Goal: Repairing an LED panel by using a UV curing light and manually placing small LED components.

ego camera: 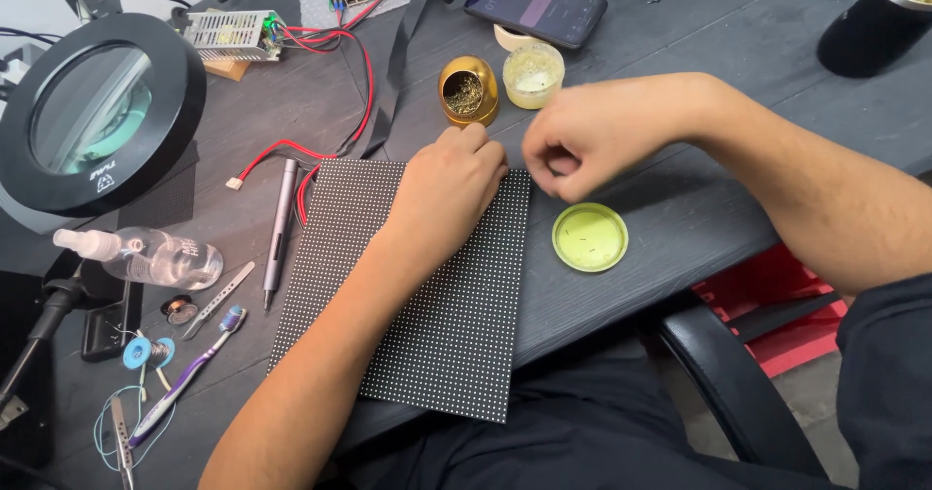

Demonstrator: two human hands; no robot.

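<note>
A black LED matrix panel (pixel 456 325) with a fine dot grid lies flat on the dark desk. My left hand (pixel 449 191) rests on its upper edge, fingers curled under, nothing visibly held. My right hand (pixel 587 135) hovers just right of the panel's top corner, fingertips pinched together; whether something tiny sits between them I cannot tell. A green round lid (pixel 590 237) with small specks in it lies below my right hand. A gold wire-wool tip cleaner (pixel 468 91) and a small pale jar (pixel 533 74) stand just beyond both hands.
A round magnifier lamp (pixel 92 111) stands far left. A clear spray bottle (pixel 155 257), grey pen-shaped screwdriver (pixel 280 228), tweezers (pixel 218 299) and toothbrush (pixel 189 373) lie left of the panel. Red wires (pixel 364 72), a phone (pixel 536 8), a black cup (pixel 874 24) sit behind. Chair armrest (pixel 728 383) at right.
</note>
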